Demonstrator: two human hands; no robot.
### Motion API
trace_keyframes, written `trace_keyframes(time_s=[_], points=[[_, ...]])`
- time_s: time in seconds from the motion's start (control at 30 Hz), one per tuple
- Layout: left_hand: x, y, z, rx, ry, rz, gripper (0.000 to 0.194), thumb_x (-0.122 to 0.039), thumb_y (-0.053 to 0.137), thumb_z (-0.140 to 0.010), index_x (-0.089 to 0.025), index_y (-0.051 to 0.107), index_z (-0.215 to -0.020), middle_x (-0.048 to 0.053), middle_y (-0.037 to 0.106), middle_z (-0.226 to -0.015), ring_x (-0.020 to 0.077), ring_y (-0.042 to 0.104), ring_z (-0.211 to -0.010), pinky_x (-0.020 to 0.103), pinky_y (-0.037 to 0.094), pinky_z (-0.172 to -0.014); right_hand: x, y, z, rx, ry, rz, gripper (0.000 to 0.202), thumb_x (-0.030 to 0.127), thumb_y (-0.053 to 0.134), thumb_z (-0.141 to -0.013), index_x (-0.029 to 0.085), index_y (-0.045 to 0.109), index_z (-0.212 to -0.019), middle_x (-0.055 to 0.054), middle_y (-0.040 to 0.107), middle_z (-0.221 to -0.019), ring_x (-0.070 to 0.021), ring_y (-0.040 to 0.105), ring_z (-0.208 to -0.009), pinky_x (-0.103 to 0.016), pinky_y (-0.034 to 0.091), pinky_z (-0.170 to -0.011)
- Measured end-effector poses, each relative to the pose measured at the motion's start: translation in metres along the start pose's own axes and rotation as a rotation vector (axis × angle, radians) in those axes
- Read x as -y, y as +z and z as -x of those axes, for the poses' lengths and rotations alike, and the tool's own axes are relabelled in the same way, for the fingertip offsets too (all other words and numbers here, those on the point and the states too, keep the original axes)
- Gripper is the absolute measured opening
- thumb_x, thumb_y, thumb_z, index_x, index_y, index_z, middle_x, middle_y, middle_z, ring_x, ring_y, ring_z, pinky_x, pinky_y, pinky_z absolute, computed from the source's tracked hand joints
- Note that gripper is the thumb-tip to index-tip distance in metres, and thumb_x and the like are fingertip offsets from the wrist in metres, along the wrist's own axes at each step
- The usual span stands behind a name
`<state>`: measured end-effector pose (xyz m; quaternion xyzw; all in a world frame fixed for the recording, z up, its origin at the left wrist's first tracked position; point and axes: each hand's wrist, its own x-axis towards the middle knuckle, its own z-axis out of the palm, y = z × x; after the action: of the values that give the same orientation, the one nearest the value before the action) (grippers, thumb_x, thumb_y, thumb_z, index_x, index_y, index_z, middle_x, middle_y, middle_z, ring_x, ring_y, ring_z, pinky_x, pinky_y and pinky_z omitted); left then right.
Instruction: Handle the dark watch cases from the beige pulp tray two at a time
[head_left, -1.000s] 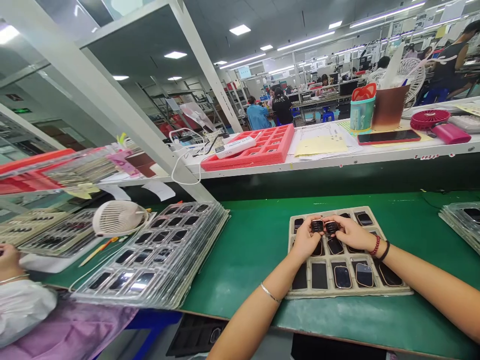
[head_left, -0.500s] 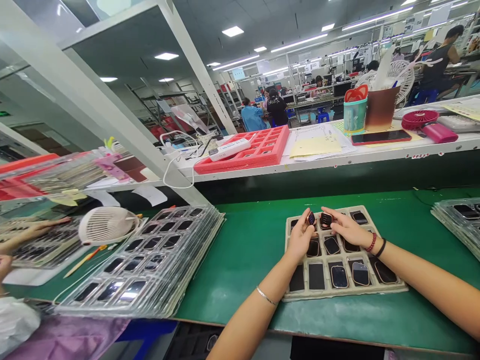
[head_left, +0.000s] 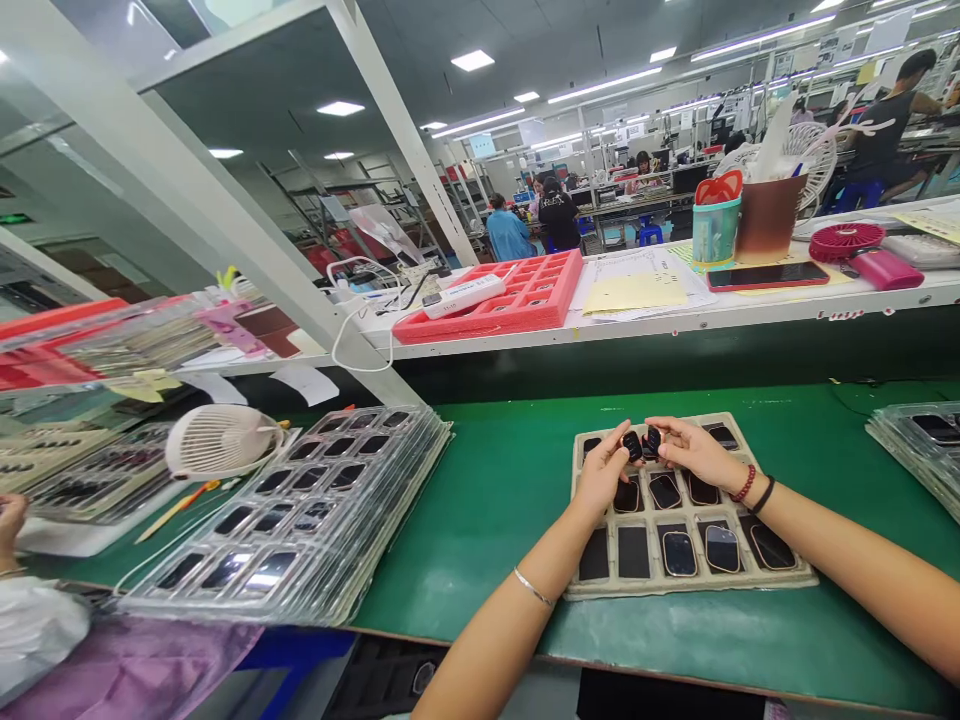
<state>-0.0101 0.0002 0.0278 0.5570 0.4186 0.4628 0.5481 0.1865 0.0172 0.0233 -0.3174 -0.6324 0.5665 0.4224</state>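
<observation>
My left hand (head_left: 602, 470) pinches a smartwatch (head_left: 632, 445) with a dark face, held above the back row of a beige moulded tray (head_left: 655, 590). Close beside it, my right hand (head_left: 694, 452) grips a second smartwatch (head_left: 653, 440) by its edges, turned partly side-on. Several more watch bodies with gold-coloured rims lie in the tray's pockets, such as the front-row watch (head_left: 679, 553). Two front-left pockets show only a dark lining (head_left: 633, 552). What lies in the pockets right under my fingers is partly hidden.
Left stands a tall stack of clear plastic trays (head_left: 274, 515) holding watches, near a white fan (head_left: 217, 440). Another tray stack (head_left: 926, 430) is at the right edge. The shelf carries a red foam tray (head_left: 525, 295) and a phone (head_left: 769, 277). A co-worker's hand (head_left: 10, 520) shows far left.
Both watches have turned in my fingers; the right one is now more side-on. The co-worker's outstretched arm at the left has drawn back. The view has shifted slightly.
</observation>
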Motion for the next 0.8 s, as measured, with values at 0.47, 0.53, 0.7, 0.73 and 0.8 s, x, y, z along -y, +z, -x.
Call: trace_keyframes(time_s=[0.47, 0.53, 0.7, 0.73, 0.8], points=[[-0.001, 0.0025, 0.0007, 0.035, 0.005, 0.111, 0.077, -0.044, 0.075, -0.069, -0.017, 0.04, -0.132, 0.008, 0.057, -0.102, 0.0049, 0.05, -0.056, 0.019, 0.044, -0.051, 0.0047, 0.0041, 0.0017, -0.004, -0.007, 0.185, 0.046, 0.034, 0.065, -0.077, 0.015, 0.055, -0.117, -0.003, 0.057, -0.085, -0.0123, 0.05, -0.065, -0.028, 0.045, -0.063], [-0.0011, 0.0031, 0.0009, 0.037, 0.011, 0.117, 0.078, -0.045, 0.075, -0.068, -0.017, 0.04, -0.131, 0.008, 0.057, -0.101, 0.0039, 0.047, -0.054, 0.019, 0.042, -0.048, 0.0056, 0.0054, 0.0023, 0.006, -0.006, 0.185, 0.046, 0.035, 0.065, -0.076, 0.014, 0.055, -0.116, -0.005, 0.058, -0.089, -0.0117, 0.049, -0.063, -0.027, 0.045, -0.061], [-0.0021, 0.0033, 0.0018, 0.056, 0.016, 0.112, 0.077, -0.046, 0.076, -0.067, -0.016, 0.04, -0.129, 0.008, 0.057, -0.099, 0.0037, 0.045, -0.054, 0.017, 0.041, -0.045, 0.0076, 0.0066, 0.0038, 0.018, -0.025, 0.228, 0.046, 0.035, 0.063, -0.079, 0.013, 0.054, -0.118, -0.005, 0.058, -0.087, -0.0107, 0.045, -0.06, -0.025, 0.043, -0.056], [-0.0021, 0.0031, 0.0019, 0.061, 0.016, 0.108, 0.076, -0.046, 0.076, -0.067, -0.015, 0.041, -0.128, 0.008, 0.057, -0.099, 0.0037, 0.045, -0.054, 0.017, 0.041, -0.045, 0.0077, 0.0067, 0.0039, 0.016, -0.032, 0.237, 0.045, 0.035, 0.063, -0.079, 0.013, 0.054, -0.117, -0.005, 0.058, -0.087, -0.0106, 0.045, -0.06, -0.025, 0.042, -0.055], [-0.0016, 0.0026, 0.0019, 0.068, 0.017, 0.099, 0.074, -0.046, 0.075, -0.068, -0.015, 0.042, -0.126, 0.008, 0.057, -0.098, 0.0039, 0.045, -0.055, 0.017, 0.041, -0.045, 0.0078, 0.007, 0.0041, 0.019, -0.04, 0.253, 0.043, 0.035, 0.063, -0.08, 0.013, 0.054, -0.117, -0.005, 0.058, -0.088, -0.0106, 0.044, -0.059, -0.025, 0.041, -0.054]])
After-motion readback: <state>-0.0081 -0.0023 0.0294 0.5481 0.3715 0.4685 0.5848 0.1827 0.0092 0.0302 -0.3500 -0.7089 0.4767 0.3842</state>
